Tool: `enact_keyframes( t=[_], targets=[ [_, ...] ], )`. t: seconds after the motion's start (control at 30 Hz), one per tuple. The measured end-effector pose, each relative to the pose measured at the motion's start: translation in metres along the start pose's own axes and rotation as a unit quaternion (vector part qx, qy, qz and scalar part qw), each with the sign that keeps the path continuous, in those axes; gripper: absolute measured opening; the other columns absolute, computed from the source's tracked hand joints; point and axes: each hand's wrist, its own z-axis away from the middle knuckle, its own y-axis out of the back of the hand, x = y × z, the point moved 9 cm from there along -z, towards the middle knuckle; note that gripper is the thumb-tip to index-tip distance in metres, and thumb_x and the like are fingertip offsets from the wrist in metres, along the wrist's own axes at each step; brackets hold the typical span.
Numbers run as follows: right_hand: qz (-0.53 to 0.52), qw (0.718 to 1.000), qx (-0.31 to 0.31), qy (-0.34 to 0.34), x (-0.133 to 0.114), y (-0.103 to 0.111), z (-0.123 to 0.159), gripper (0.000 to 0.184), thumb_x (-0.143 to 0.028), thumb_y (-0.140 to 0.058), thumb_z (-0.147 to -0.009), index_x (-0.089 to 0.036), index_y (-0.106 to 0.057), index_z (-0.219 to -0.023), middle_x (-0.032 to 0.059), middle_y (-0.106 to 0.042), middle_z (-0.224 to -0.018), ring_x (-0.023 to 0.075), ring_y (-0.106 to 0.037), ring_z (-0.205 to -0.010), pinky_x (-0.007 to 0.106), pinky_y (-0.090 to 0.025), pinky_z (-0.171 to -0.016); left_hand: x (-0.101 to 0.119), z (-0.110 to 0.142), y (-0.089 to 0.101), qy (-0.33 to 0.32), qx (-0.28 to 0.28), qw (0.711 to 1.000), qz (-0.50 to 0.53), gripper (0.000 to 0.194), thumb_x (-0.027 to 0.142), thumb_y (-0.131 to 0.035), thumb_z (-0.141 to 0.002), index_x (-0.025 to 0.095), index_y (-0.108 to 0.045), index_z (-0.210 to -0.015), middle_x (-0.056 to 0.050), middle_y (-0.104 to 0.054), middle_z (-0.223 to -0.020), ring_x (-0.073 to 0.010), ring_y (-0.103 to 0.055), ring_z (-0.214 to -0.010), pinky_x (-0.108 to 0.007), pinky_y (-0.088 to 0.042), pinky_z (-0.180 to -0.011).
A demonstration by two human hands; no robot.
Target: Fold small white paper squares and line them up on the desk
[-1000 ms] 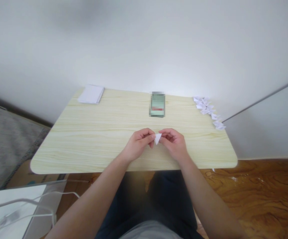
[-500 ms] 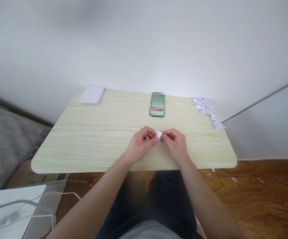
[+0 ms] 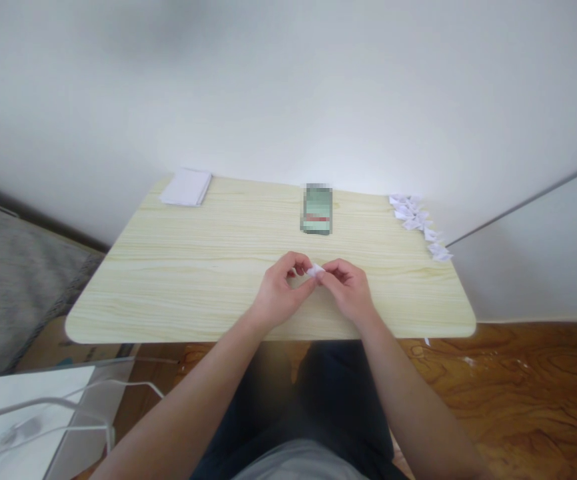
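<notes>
So the fingertips of both hands, the left hand [image 3: 282, 291] and the right hand [image 3: 347, 288], are closed on 1 tiny folded piece of white paper [image 3: 315, 271], 1 hand on each side, near the front edge of the pale wood-grain table [image 3: 178, 287]. Can't really tell which fingertips pinch which layer, they cover too much of it. My worry is the creases: if the 2 thumbs push unevenly, a fold could go crooked, and if 1 side pulls harder, the paper could tear or pop open. It's so small that a loose pinch might drop it too. Further out, past the hands, there's 1 green rectangular object with a red stripe [image 3: 317, 210], pixelated so no clue what it is. Over at the far left corner sits a neat stack of flat white paper sheets [image 3: 186, 187], and along the right edge there's a straggling row of small pointy folded white paper pieces [image 3: 412, 217]. The ones nearest the edge look easy to knock off if the right forearm swings wide.
</notes>
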Motion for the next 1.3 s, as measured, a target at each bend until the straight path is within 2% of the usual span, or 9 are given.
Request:
enact_keyframes(
  t=[0.1,0.3,0.5,0.73,0.9,1.03,1.3],
  targets=[
    [0.032,0.999,0.003,0.010,0.000,0.000,0.000,0.014,-0.037,-0.076,-0.084,-0.022,-0.075,-0.083,0.0021,-0.073,-0.079,0.0178,-0.064,-0.072,0.031,-0.050,-0.069,0.000,-0.001,0.002,-0.011,0.000,1.000,0.016,0.013,0.028,-0.070,-0.087,0.021,-0.064,-0.096,-0.002,-0.065,-0.093,-0.0166,-0.060,-0.089,-0.031,-0.047,-0.084],
    [0.071,0.996,0.007,0.054,-0.009,0.001,0.001,0.012,-0.034,-0.074,-0.086,-0.023,-0.075,-0.082,0.0019,-0.070,-0.080,0.0176,-0.063,-0.074,0.031,-0.049,-0.068,-0.010,-0.004,0.004,0.017,0.005,1.000,0.012,0.008,0.024,-0.067,-0.089,0.020,-0.068,-0.095,-0.002,-0.067,-0.088,-0.0160,-0.062,-0.082,-0.031,-0.048,-0.077],
    [0.116,0.988,0.014,0.097,-0.019,-0.003,0.005,0.007,-0.029,-0.072,-0.088,-0.024,-0.075,-0.083,0.0030,-0.070,-0.083,0.0185,-0.065,-0.078,0.032,-0.051,-0.070,0.006,-0.004,0.007,-0.054,0.031,0.996,-0.067,0.003,0.020,-0.068,-0.086,0.020,-0.071,-0.087,-0.002,-0.065,-0.083,-0.0175,-0.060,-0.083,-0.033,-0.048,-0.077],
    [0.169,0.977,0.038,0.124,-0.025,-0.004,0.008,0.005,-0.024,-0.069,-0.087,-0.024,-0.073,-0.090,0.0032,-0.069,-0.085,0.0176,-0.065,-0.075,0.032,-0.053,-0.068,0.014,-0.001,0.005,-0.108,0.042,0.985,-0.129,0.006,0.019,-0.068,-0.087,0.020,-0.072,-0.083,-0.004,-0.071,-0.085,-0.0206,-0.063,-0.089,-0.038,-0.051,-0.084],
    [0.214,0.965,0.045,0.145,-0.031,-0.005,0.010,0.007,-0.020,-0.067,-0.087,-0.024,-0.072,-0.089,0.0026,-0.068,-0.087,0.0156,-0.060,-0.070,0.030,-0.050,-0.063,0.013,0.001,0.000,-0.125,0.029,0.979,-0.161,0.010,0.019,-0.065,-0.090,0.021,-0.075,-0.090,-0.005,-0.071,-0.089,-0.0209,-0.062,-0.089,-0.038,-0.052,-0.081],
    [0.236,0.958,0.052,0.155,-0.033,-0.005,0.010,0.007,-0.017,-0.067,-0.085,-0.023,-0.070,-0.085,0.0010,-0.067,-0.085,0.0147,-0.059,-0.069,0.030,-0.050,-0.065,0.012,0.002,-0.005,-0.138,0.012,0.973,-0.185,0.012,0.019,-0.063,-0.092,0.020,-0.075,-0.093,-0.005,-0.072,-0.091,-0.0210,-0.061,-0.090,-0.039,-0.052,-0.082],
    [0.250,0.956,0.053,0.144,-0.029,-0.005,0.010,0.009,-0.015,-0.066,-0.083,-0.023,-0.070,-0.083,0.0003,-0.067,-0.084,0.0149,-0.060,-0.069,0.030,-0.051,-0.068,0.011,0.003,-0.006,-0.135,0.014,0.974,-0.180,0.012,0.016,-0.064,-0.090,0.021,-0.076,-0.090,-0.004,-0.074,-0.092,-0.0201,-0.062,-0.089,-0.038,-0.052,-0.082]
  ],
)
